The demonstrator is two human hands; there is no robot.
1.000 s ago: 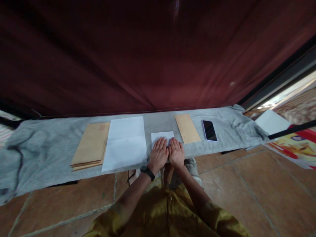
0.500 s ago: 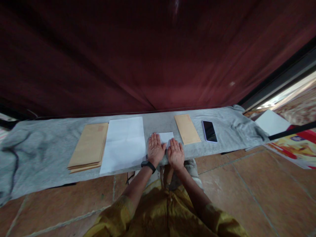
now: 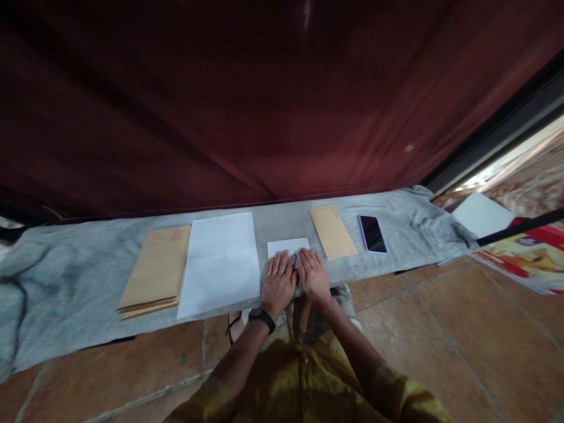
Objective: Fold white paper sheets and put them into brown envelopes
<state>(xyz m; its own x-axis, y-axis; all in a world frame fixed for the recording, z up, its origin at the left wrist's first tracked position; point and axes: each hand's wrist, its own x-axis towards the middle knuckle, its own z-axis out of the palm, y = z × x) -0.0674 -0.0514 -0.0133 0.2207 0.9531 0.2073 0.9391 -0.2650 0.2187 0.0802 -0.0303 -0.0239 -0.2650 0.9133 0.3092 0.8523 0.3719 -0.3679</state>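
A small white piece of paper [image 3: 287, 245], seemingly folded, lies in front of me on the grey cloth [image 3: 282, 222]. My left hand [image 3: 279, 285] rests flat on its near part, fingers stretched forward, with a dark band on the wrist. Beside it my right hand [image 3: 314, 275] presses flat at the paper's near right corner, fingers extended. Both hands hide the paper's near edge. Left of them lies a large white sheet stack [image 3: 221, 264]. A single brown envelope [image 3: 333, 231] lies to the right of the small paper.
A pile of brown envelopes [image 3: 155, 267] lies at the left, touching the white sheets. The phone [image 3: 373, 234] lies right of the single envelope. A dark red curtain [image 3: 264, 117] hangs behind the narrow cloth-covered surface. Tiled floor [image 3: 409, 329] shows below its front edge.
My left hand has slid back toward me, uncovering more of the small paper's top left. My right hand has shifted only slightly. The view has tilted a little.
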